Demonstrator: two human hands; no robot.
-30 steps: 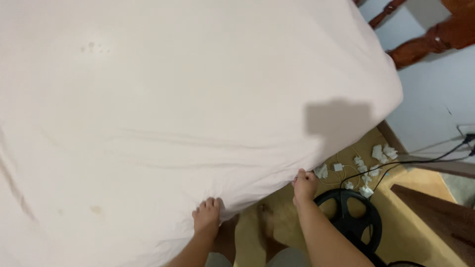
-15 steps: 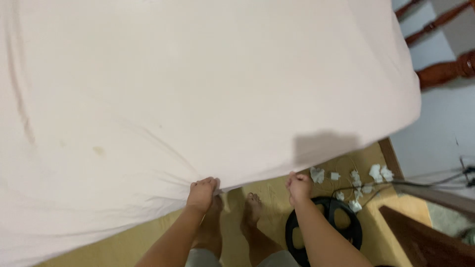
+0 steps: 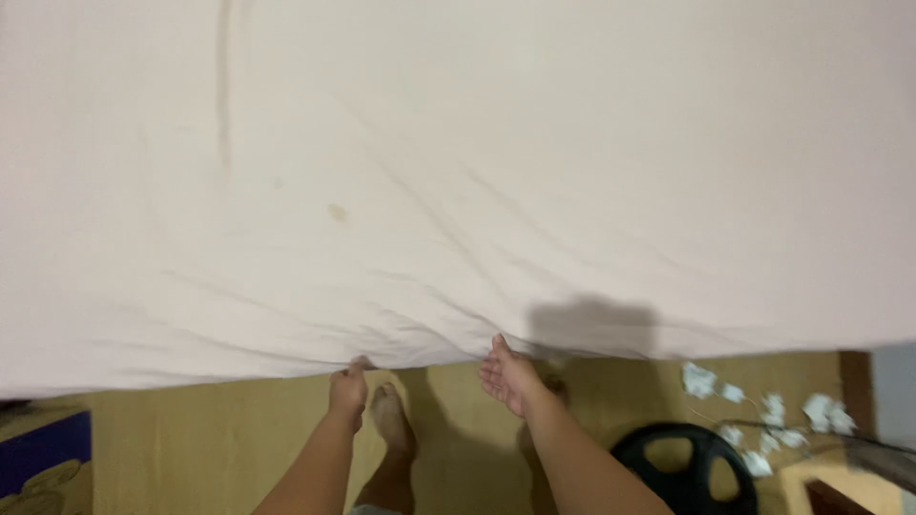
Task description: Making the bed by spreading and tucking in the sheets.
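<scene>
A pale sheet [image 3: 458, 172] covers the bed, filling the far part of the view. The left hand [image 3: 348, 389] has its fingers clenched on the sheet's near edge. The right hand [image 3: 508, 374] is released, palm open, fingertips touching the edge just right of it. Crumpled white papers [image 3: 763, 420] lie on the floor [image 3: 191, 439] beside a black wheel-shaped object [image 3: 689, 469] at near right.
</scene>
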